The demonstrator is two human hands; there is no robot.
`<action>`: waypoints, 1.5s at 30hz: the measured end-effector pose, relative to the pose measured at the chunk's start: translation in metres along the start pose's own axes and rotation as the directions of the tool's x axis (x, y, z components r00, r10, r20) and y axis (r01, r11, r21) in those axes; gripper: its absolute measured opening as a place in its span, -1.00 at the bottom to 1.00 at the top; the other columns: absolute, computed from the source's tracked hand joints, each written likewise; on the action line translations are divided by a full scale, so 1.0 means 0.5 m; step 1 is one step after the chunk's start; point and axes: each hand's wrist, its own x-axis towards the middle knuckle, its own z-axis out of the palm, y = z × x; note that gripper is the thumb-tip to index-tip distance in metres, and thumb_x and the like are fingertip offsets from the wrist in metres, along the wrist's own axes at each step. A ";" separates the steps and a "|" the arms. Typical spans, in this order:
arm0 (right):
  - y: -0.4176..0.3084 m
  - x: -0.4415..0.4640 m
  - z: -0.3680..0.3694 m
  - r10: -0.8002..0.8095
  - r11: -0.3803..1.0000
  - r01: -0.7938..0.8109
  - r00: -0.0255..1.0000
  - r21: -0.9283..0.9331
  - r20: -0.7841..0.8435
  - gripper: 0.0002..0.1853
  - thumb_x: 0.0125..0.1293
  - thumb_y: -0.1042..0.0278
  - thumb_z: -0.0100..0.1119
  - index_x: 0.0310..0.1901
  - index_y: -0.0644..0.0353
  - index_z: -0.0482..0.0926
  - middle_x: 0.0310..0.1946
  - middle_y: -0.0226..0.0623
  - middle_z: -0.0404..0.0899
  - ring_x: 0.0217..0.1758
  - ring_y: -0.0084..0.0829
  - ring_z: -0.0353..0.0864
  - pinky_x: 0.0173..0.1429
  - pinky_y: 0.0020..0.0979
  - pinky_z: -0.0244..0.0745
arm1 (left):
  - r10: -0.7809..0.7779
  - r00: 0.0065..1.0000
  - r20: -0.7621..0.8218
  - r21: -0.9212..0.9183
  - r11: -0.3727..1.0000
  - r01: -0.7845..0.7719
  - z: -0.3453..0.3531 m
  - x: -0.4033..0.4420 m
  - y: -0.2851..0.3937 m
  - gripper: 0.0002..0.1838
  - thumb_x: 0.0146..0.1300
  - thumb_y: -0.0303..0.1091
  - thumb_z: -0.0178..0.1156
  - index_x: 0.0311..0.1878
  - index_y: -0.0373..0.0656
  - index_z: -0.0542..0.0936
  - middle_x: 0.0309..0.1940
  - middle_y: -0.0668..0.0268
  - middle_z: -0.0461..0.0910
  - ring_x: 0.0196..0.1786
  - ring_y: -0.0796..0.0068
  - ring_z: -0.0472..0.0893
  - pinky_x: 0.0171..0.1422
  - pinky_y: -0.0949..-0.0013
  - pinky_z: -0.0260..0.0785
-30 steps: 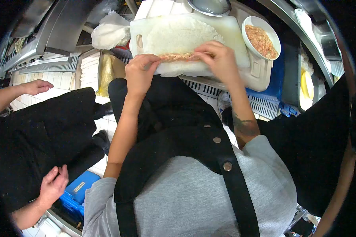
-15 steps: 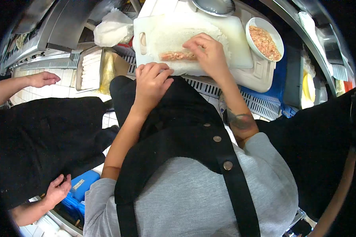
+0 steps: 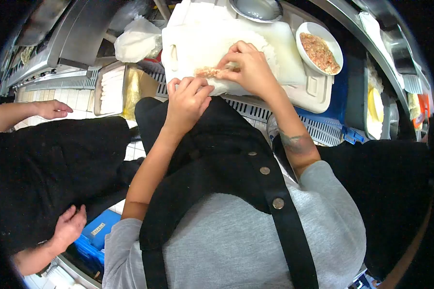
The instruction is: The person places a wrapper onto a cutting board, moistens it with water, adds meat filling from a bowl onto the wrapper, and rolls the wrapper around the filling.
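A white cutting board bears a thin pale sheet with a short line of pinkish minced filling near its front edge. My left hand is at the board's front edge, its fingers curled over the near edge of the sheet. Above the filling's right part, my right hand has thumb and fingers drawn together at the filling, hiding that end of it. A white bowl of the same minced filling stands to the right of the board.
Behind the board sits a metal bowl of liquid. At the left are a plastic bag and a tray of white rolls. A co-worker's two hands and dark apron are at the far left. Another dark-clothed person stands at right.
My left hand has moved from the filling's left end to the sheet's near edge. My right hand rose off the filling, then came back down to its right part.
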 end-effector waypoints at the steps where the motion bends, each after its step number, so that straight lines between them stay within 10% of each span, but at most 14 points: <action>1: -0.005 -0.009 -0.014 -0.012 1.000 0.010 0.997 -0.016 -0.073 -0.82 0.04 0.21 0.50 -0.36 0.06 0.77 -0.35 -0.36 0.55 -0.16 -0.35 0.60 -0.10 -0.31 0.43 | -0.001 1.000 0.008 0.011 1.000 0.001 -0.001 0.001 0.002 -0.73 -0.03 -0.42 0.46 -0.20 -0.01 0.69 -0.17 0.50 0.61 -0.03 0.40 0.56 0.13 0.13 0.20; 6: -0.008 -0.148 -0.089 0.391 0.917 -0.353 0.890 0.189 -0.234 -0.87 0.21 0.36 0.45 -0.35 0.22 0.73 -0.45 -0.38 0.60 -0.41 -0.56 0.53 -0.35 -0.54 0.36 | 0.039 0.999 -0.037 0.046 0.998 -0.037 0.013 0.005 -0.006 -0.73 -0.05 -0.45 0.45 -0.21 -0.01 0.69 -0.19 0.49 0.61 -0.03 0.41 0.57 0.12 0.13 0.20; 10: -0.016 -0.273 -0.022 0.806 0.330 -0.660 0.569 0.675 0.162 -0.78 0.35 0.28 0.36 -0.32 0.29 0.71 -0.45 -0.53 0.60 -0.38 -0.76 0.42 -0.33 -0.58 0.34 | 0.041 0.998 -0.037 0.021 0.999 -0.040 0.005 0.016 -0.001 -0.78 -0.01 -0.45 0.43 -0.24 -0.03 0.70 -0.23 0.48 0.63 -0.05 0.41 0.58 0.13 0.14 0.20; 17: -0.019 -0.258 0.027 0.739 -0.323 -0.614 0.312 0.720 0.597 -0.67 0.35 0.18 0.38 0.04 0.13 0.60 -0.49 -0.67 0.37 -0.48 -0.75 0.28 -0.39 -0.60 0.22 | -0.025 0.998 -0.065 -0.027 0.999 0.024 0.003 0.015 0.011 -0.85 0.05 -0.44 0.41 -0.28 -0.03 0.71 -0.27 0.48 0.66 -0.08 0.42 0.60 0.13 0.16 0.21; 21: -0.015 -0.251 0.029 0.689 -0.415 -0.571 0.312 0.709 0.654 -0.85 0.36 0.17 0.36 -0.17 -0.04 0.60 -0.47 -0.69 0.35 -0.44 -0.75 0.30 -0.40 -0.61 0.21 | -0.036 0.997 -0.074 -0.021 0.999 0.035 0.003 0.012 0.013 -0.85 0.05 -0.44 0.41 -0.28 -0.03 0.71 -0.27 0.47 0.66 -0.09 0.42 0.59 0.13 0.17 0.21; 28: -0.018 -0.245 0.003 0.656 -0.268 -0.572 0.481 0.775 0.582 -0.77 0.39 0.26 0.33 -0.42 -0.03 0.51 -0.54 -0.63 0.41 -0.47 -0.70 0.38 -0.40 -0.58 0.27 | -0.059 0.992 -0.115 -0.076 0.996 0.050 0.001 0.024 0.008 -0.86 0.07 -0.48 0.39 -0.28 -0.05 0.71 -0.29 0.44 0.67 -0.11 0.39 0.59 0.13 0.22 0.23; 35: -0.017 -0.124 -0.065 0.640 -0.207 -0.414 0.628 0.886 0.443 -0.84 0.45 0.25 0.25 -0.25 0.13 0.58 -0.38 -0.45 0.63 -0.36 -0.61 0.57 -0.23 -0.56 0.53 | -0.076 0.981 -0.180 -0.121 0.991 0.055 -0.022 0.100 -0.022 -0.86 0.08 -0.49 0.36 -0.26 -0.06 0.71 -0.30 0.40 0.68 -0.12 0.33 0.60 0.11 0.22 0.26; 40: 0.034 -0.052 -0.048 0.603 -0.148 -0.315 0.722 0.937 0.338 -0.75 0.47 0.34 0.18 0.06 0.32 0.60 0.04 -0.23 0.65 0.09 -0.45 0.65 0.14 -0.40 0.61 | -0.119 0.982 -0.143 -0.116 0.988 0.103 -0.006 0.169 -0.070 -0.85 0.11 -0.45 0.32 -0.23 -0.01 0.74 -0.30 0.41 0.69 -0.10 0.33 0.59 0.11 0.20 0.26; 43: 0.033 -0.015 -0.040 0.617 0.067 -0.272 0.767 0.960 0.174 -0.75 0.46 0.39 0.18 0.07 0.31 0.63 0.02 -0.26 0.68 0.08 -0.44 0.67 0.13 -0.37 0.61 | -0.139 0.990 -0.022 -0.148 0.980 0.135 0.014 0.195 -0.115 -0.82 0.11 -0.45 0.29 -0.20 -0.06 0.74 -0.30 0.33 0.70 -0.11 0.26 0.62 0.08 0.17 0.33; 45: 0.039 -0.021 -0.029 0.532 0.501 -0.324 0.846 0.803 0.009 -0.80 0.43 0.44 0.19 -0.01 0.31 0.67 -0.03 -0.26 0.71 0.05 -0.38 0.69 0.13 -0.35 0.61 | -0.174 0.979 0.107 -0.210 0.958 0.194 0.029 0.206 -0.139 -0.81 0.09 -0.46 0.28 -0.20 -0.10 0.73 -0.31 0.27 0.70 -0.13 0.22 0.64 0.05 0.14 0.39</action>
